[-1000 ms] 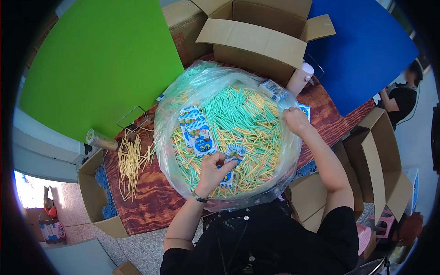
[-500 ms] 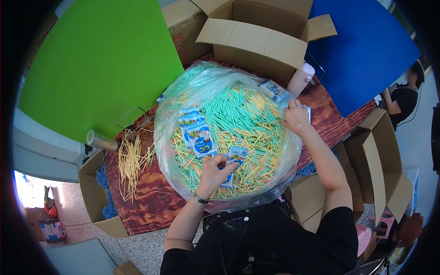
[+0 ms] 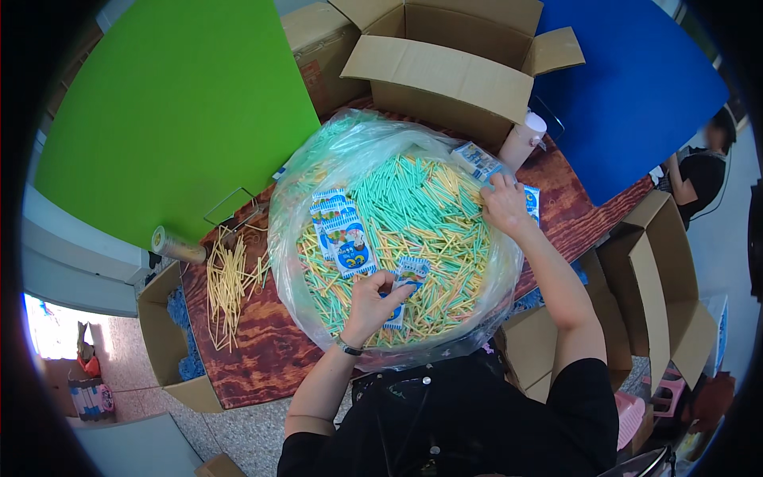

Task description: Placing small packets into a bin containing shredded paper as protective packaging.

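My left hand (image 3: 370, 306) pinches a small blue-and-white packet (image 3: 412, 273) between thumb and fingers, low over the front of a clear plastic bag (image 3: 298, 167). Short thin pastel sticks (image 3: 409, 199), green, yellow and pinkish, fill this wide-mouthed bag. Another packet shows partly beneath the left hand. Several blue-and-white packets (image 3: 343, 238) lie overlapping on the sticks, left of centre. At the bag's right rim is my right hand (image 3: 507, 208), fingers bent and slightly apart with nothing visible in them. Close to its fingertips lies a blue-and-white pack (image 3: 477, 161); a flat packet (image 3: 532, 203) is just right of it.
Long yellow sticks (image 3: 226, 290) lie on the red-brown table (image 3: 262, 358) at left, near a cylindrical container (image 3: 176, 244). An open cardboard box (image 3: 453, 71) and a pink bottle (image 3: 522, 141) stand behind the bag. Green (image 3: 175, 119) and blue (image 3: 628, 87) boards flank them. A person (image 3: 699, 175) sits far right.
My right hand has shifted slightly left, revealing more of the flat packet beside it. The left hand keeps its pinch on the small packet, nearly in place.
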A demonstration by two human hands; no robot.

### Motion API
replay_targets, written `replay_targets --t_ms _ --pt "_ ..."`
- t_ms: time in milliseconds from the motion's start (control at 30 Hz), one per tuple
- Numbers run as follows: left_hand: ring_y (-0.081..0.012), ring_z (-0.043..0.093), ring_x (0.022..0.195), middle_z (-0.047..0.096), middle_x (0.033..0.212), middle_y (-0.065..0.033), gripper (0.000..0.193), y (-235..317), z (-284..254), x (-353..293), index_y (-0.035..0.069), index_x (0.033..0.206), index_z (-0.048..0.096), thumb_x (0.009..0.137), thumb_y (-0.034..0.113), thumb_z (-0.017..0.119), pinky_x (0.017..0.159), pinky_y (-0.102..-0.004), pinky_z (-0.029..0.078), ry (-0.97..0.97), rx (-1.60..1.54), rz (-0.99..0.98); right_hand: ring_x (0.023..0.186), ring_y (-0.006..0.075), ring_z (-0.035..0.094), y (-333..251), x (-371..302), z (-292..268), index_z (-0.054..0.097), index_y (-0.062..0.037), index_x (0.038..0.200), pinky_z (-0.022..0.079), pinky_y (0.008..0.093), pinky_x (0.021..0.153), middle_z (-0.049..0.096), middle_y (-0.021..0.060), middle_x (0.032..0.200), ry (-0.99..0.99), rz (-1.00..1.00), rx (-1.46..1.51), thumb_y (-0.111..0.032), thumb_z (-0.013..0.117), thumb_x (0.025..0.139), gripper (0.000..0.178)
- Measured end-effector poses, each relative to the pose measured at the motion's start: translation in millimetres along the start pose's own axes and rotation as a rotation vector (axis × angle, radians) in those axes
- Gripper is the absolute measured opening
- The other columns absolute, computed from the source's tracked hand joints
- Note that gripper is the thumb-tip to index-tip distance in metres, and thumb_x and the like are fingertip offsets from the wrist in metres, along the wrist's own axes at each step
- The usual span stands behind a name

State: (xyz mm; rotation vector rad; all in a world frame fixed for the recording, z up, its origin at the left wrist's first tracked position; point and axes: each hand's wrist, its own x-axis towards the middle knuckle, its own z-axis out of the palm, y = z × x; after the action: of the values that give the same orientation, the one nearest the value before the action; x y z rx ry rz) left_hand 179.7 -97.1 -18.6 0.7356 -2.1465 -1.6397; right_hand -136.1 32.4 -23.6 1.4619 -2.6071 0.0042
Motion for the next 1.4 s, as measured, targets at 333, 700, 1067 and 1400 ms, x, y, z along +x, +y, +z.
replay_targets --t_ms 333,700,1067,1400 --pt "-0.0029 0.044 0.056 0.053 0.061 0.0041 0.029 12 -3 -2 0.003 0.072 0.059 0.079 0.023 0.079 0.049 -0.0223 0.035 -0.014 -0.041 -0.036 0.101 0.0305 0.059 -28 14 -18 0.067 -0.0034 0.092 0.044 0.0498 0.085 0.061 0.0148 0.102 -0.113 -0.05 -0.067 -0.012 0.055 0.083 0.018" --pt "-0.004 0.045 0.056 0.055 0.061 0.0025 0.029 6 -5 -1 0.002 0.073 0.06 0.079 0.024 0.079 0.049 -0.0232 0.037 0.017 -0.047 -0.032 0.097 0.0365 0.064 -26 17 -2 0.062 0.0029 0.099 0.054 0.0485 0.075 0.06 0.0225 0.105 -0.21 0.013 0.182 -0.018 0.063 0.081 0.028" --pt "-0.0044 0.043 0.055 0.052 0.06 0.0028 0.031 9 -5 -2 0.002 0.071 0.057 0.078 0.022 0.079 0.049 -0.0238 0.036 0.033 -0.044 -0.027 0.102 0.0339 0.052 -19 9 9 0.06 -0.0014 0.096 0.042 0.0477 0.086 0.057 0.0167 0.103 -0.014 -0.009 0.106 -0.012 0.055 0.085 0.016" --pt "-0.0074 0.06 0.088 0.066 0.101 -0.0017 0.019 39 14 45 0.0 0.109 0.063 0.091 0.008 0.063 0.077 -0.0247 0.049 -0.081 -0.67 -0.06 0.064 0.0067 0.052 -43 -33 -32 0.054 -0.0076 0.099 0.04 0.0196 0.054 0.055 -0.0019 0.077 -0.684 0.145 1.805 -0.028 0.047 0.102 0.022"
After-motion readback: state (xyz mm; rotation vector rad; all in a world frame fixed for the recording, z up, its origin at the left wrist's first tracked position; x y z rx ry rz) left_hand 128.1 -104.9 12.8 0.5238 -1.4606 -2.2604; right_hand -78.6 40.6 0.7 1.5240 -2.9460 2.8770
